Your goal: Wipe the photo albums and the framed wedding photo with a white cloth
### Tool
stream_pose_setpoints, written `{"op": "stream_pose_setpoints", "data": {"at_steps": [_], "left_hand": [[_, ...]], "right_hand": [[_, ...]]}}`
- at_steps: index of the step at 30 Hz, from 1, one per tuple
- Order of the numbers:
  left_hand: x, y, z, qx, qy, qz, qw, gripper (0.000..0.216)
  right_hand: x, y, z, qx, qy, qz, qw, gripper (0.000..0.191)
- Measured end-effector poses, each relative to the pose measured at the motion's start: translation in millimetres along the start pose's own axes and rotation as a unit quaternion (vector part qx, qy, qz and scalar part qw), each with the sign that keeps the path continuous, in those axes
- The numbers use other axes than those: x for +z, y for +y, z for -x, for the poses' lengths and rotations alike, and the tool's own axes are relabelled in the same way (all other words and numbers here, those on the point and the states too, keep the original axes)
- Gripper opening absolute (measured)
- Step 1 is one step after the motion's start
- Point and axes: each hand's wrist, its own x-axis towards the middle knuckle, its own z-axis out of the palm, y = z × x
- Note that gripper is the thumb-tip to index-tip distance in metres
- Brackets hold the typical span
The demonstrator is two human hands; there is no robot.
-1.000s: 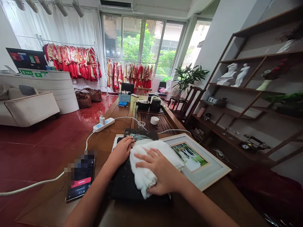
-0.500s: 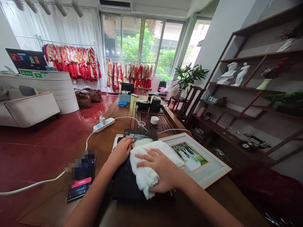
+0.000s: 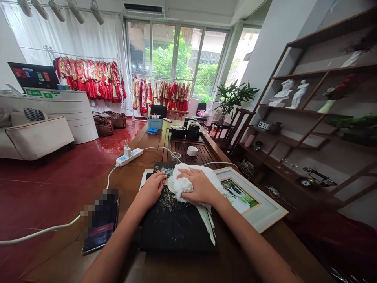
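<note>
In front of me lies a thick black board [image 3: 176, 232] with a picture on its far part. Pale specks [image 3: 167, 199] are scattered over its dark surface. The fingers of my left hand [image 3: 153, 189] are closed on the board's left side, beside the picture. A bunched white towel [image 3: 182, 188] is under my right hand [image 3: 202, 185], which grips it and presses it onto the far right part of the board. The towel covers much of the picture. White sheets stick out along the board's right side.
A framed photo [image 3: 265, 214] lies to the right. At the left are a phone [image 3: 101, 226] and a power strip [image 3: 129, 156] with white cables. Farther off stand a white cup [image 3: 192, 151], a tea tray [image 3: 203, 147], black pots [image 3: 193, 131] and a blue box [image 3: 154, 122].
My right hand has moved the towel away from me, toward the picture. More of the board's near surface and its specks now show. The left hand has stayed in place.
</note>
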Motion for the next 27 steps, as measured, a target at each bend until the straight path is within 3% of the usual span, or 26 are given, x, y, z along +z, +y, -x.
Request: {"op": "stream_pose_setpoints", "data": {"at_steps": [11,15,19,27], "left_hand": [[-1.0,3.5,-0.8,0.000,0.009,0.003,1.000,0.031],[-0.1,2.0,-0.1,0.003,0.016,0.006,1.000,0.032],[-2.6,4.1,0.2,0.000,0.014,0.008,1.000,0.031],[-3.8,4.4,0.0,0.000,0.008,0.011,1.000,0.031]], "right_hand": [[-15.0,-57.2,47.9,-0.114,-0.123,-0.067,0.984,0.068],[-16.6,-64.7,59.1,-0.158,-0.149,-0.075,0.973,0.075],[-15.7,-53.8,52.0,-0.142,-0.136,-0.064,0.978,0.072],[-6.1,1.0,9.4,-0.023,-0.025,-0.012,0.999,0.055]]}}
